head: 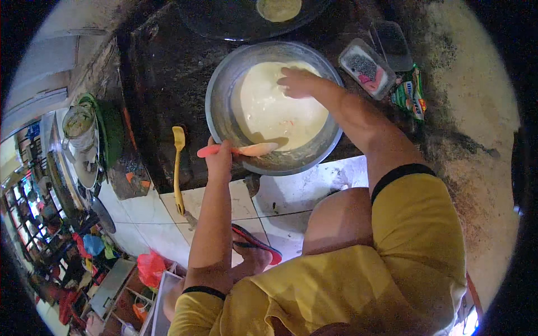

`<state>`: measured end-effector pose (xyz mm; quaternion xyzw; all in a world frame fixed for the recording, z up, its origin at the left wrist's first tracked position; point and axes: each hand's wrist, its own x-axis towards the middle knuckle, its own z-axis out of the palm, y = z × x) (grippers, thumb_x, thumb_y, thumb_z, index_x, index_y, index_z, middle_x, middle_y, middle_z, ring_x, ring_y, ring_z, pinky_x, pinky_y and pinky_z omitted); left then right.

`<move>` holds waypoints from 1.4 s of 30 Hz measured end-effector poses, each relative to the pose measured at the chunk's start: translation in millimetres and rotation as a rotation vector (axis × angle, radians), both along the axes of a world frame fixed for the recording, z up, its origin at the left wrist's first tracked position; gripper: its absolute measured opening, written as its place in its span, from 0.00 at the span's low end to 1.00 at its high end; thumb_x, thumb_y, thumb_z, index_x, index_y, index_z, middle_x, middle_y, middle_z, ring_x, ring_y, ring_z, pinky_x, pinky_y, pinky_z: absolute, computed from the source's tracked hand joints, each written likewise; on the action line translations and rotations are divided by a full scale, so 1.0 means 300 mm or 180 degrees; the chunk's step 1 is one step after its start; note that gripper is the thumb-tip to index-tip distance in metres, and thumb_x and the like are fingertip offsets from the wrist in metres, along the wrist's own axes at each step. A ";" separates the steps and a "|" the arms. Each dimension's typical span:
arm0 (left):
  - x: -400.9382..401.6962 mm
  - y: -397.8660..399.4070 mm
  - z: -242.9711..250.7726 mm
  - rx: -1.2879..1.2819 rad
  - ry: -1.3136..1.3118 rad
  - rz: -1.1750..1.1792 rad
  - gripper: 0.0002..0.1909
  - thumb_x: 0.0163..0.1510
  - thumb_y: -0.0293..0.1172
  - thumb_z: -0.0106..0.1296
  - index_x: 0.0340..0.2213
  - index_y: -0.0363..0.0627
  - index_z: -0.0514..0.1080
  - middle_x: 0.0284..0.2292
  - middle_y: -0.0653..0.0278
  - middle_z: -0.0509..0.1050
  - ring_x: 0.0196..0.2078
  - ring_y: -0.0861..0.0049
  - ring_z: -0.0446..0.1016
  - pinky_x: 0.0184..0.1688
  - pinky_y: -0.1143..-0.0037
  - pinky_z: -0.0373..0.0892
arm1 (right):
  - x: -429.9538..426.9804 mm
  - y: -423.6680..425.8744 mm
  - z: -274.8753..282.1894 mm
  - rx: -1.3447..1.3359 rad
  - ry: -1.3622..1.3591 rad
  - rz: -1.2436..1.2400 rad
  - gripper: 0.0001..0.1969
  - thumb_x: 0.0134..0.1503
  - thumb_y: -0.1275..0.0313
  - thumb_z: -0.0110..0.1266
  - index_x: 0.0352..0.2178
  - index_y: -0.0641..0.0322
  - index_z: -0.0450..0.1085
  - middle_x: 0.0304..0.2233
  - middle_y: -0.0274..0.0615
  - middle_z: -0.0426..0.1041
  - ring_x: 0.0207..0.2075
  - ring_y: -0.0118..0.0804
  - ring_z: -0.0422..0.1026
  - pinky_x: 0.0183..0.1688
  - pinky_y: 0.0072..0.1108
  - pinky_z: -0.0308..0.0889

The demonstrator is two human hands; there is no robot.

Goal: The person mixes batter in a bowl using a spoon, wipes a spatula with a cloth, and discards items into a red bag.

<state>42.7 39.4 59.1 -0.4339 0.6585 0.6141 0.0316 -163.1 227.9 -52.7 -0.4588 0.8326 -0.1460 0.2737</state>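
A wide grey metal basin (pixel 218 88) stands before me with a pale yellow, batter-like liquid (pixel 262 105) in it. My left hand (pixel 220 154), at the basin's near left rim, grips a pink-handled spatula (pixel 257 149). The spatula's pale, coated blade reaches over the inner wall and the liquid's near edge. My right hand (pixel 299 83) is low over the far right part of the liquid, fingers bent. Its fingertips seem to touch the surface; whether they pinch anything is unclear. A small reddish speck lies in the liquid.
Beyond the basin sits a dark wide pan (pixel 235 21) with a round pale yellow piece (pixel 279 9). To the right are a plastic tub (pixel 357 63) of white contents, a clear container (pixel 393 44) and a green packet (pixel 410 96). A yellow long-handled utensil (pixel 178 168) lies left.
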 end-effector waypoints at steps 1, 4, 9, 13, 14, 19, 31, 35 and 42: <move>0.008 -0.007 -0.014 0.0090 0.0094 0.0070 0.16 0.42 0.25 0.41 0.36 0.38 0.59 0.31 0.62 0.66 0.31 0.77 0.66 0.33 0.79 0.63 | 0.007 0.006 0.003 -0.0001 0.0003 -0.0002 0.19 0.44 0.65 0.43 0.41 0.55 0.62 0.46 0.49 0.57 0.47 0.50 0.56 0.48 0.29 0.52; 0.014 -0.016 -0.040 0.0205 0.0282 0.0057 0.16 0.42 0.25 0.42 0.36 0.38 0.59 0.31 0.62 0.66 0.31 0.77 0.66 0.33 0.79 0.63 | 0.030 0.038 -0.027 0.0388 -0.0664 -0.0339 0.26 0.43 0.58 0.45 0.44 0.57 0.58 0.47 0.51 0.55 0.48 0.49 0.54 0.49 0.28 0.51; 0.034 -0.041 -0.058 0.0286 0.0240 0.0035 0.20 0.41 0.25 0.43 0.39 0.38 0.58 0.34 0.62 0.66 0.35 0.75 0.65 0.39 0.77 0.61 | 0.097 0.019 0.038 0.1215 -0.2380 -0.0137 0.34 0.39 0.52 0.48 0.44 0.68 0.57 0.47 0.55 0.55 0.48 0.47 0.56 0.46 0.28 0.55; 0.031 -0.031 -0.033 0.0124 0.0231 -0.0044 0.20 0.40 0.25 0.44 0.39 0.38 0.58 0.34 0.61 0.66 0.35 0.75 0.65 0.38 0.77 0.61 | 0.207 0.022 0.088 0.1284 -0.3375 -0.0810 0.31 0.41 0.53 0.48 0.43 0.64 0.59 0.47 0.47 0.56 0.47 0.40 0.57 0.44 0.29 0.56; 0.018 -0.013 -0.015 0.0173 0.0156 -0.0003 0.20 0.40 0.26 0.44 0.39 0.38 0.58 0.33 0.61 0.66 0.35 0.75 0.65 0.38 0.77 0.61 | 0.223 0.027 0.074 0.1311 -0.3853 -0.0803 0.30 0.42 0.55 0.47 0.44 0.61 0.57 0.48 0.44 0.55 0.47 0.39 0.56 0.43 0.29 0.56; 0.005 -0.002 -0.014 0.0279 0.0052 0.0070 0.19 0.40 0.27 0.43 0.38 0.38 0.59 0.32 0.61 0.66 0.32 0.76 0.65 0.35 0.77 0.62 | 0.257 0.015 0.086 0.1732 -0.4190 -0.0875 0.28 0.43 0.57 0.47 0.45 0.59 0.57 0.47 0.44 0.56 0.47 0.40 0.55 0.44 0.28 0.56; 0.038 -0.158 -0.265 -0.1498 -0.1145 -0.0370 0.15 0.38 0.34 0.48 0.30 0.41 0.65 0.28 0.55 0.70 0.32 0.65 0.69 0.33 0.69 0.65 | 0.419 -0.015 0.114 0.0981 -0.1836 0.0216 0.34 0.42 0.52 0.48 0.44 0.70 0.54 0.46 0.58 0.56 0.48 0.48 0.56 0.49 0.27 0.51; 0.046 -0.139 -0.294 -0.1158 -0.0674 0.0193 0.18 0.37 0.35 0.47 0.33 0.45 0.65 0.29 0.52 0.70 0.34 0.60 0.68 0.35 0.69 0.64 | 0.510 0.034 -0.010 0.0753 -0.1197 0.0160 0.28 0.43 0.57 0.47 0.40 0.73 0.58 0.42 0.60 0.59 0.45 0.52 0.58 0.47 0.30 0.53; 0.033 -0.111 -0.227 -0.0827 -0.0722 -0.0265 0.21 0.38 0.39 0.46 0.37 0.44 0.64 0.31 0.51 0.69 0.36 0.61 0.68 0.37 0.70 0.64 | 0.478 0.094 0.056 0.0485 -0.0341 0.0257 0.18 0.41 0.66 0.46 0.32 0.70 0.63 0.37 0.56 0.62 0.43 0.51 0.59 0.46 0.32 0.54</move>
